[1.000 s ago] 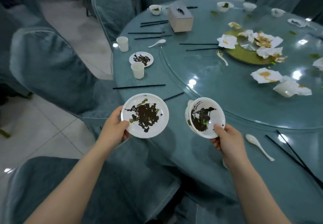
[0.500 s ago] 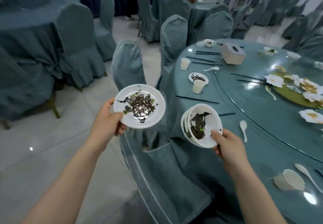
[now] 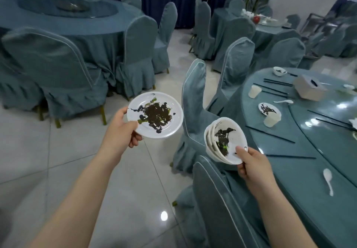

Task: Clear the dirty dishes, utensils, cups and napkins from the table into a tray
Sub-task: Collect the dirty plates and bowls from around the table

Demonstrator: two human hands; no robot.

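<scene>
View has swung further off the table [image 3: 301,170] since half a second ago. Left hand [image 3: 120,131] still grips the dirty plate [image 3: 154,112], right hand [image 3: 251,164] still holds the tilted stacked bowls [image 3: 226,139].

Even overhead light, glare on floor tiles [image 3: 164,215], wide-angle bending, slight softness.

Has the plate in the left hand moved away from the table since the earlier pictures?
Yes. The plate, held by the left hand, was over the table edge; now it is over the floor, left of the chair.

Lower stacked bowls [image 3: 209,139] mostly hidden
</scene>
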